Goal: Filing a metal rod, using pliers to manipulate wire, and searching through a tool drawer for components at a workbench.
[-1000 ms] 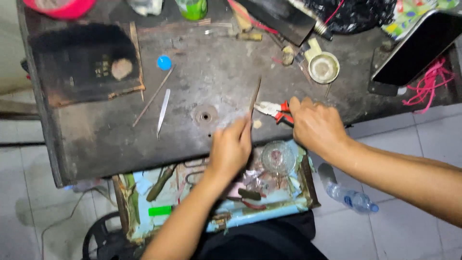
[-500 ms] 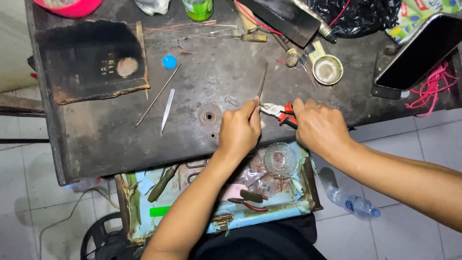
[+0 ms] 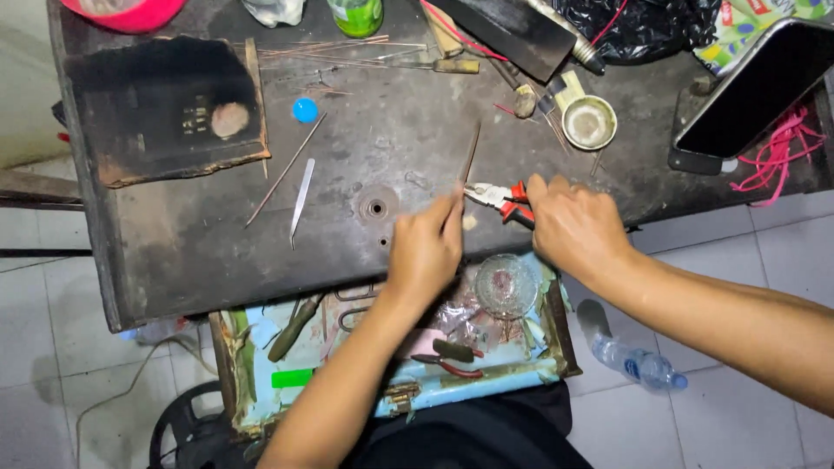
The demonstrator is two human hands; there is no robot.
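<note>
A blue cap [image 3: 305,109], metal cup [image 3: 589,122], phone [image 3: 757,85] and water bottle [image 3: 638,366] lie about

head cam | above, facing straight down | near dark workbench [image 3: 200,260]

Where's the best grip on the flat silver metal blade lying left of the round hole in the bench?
Grip the flat silver metal blade across its narrow middle, coming from above. It lies flat on the dark worn workbench, nearly lengthwise away from the person, with bare bench on both long edges. The thin metal rod lies close beside its far end, so stay lower.
</note>
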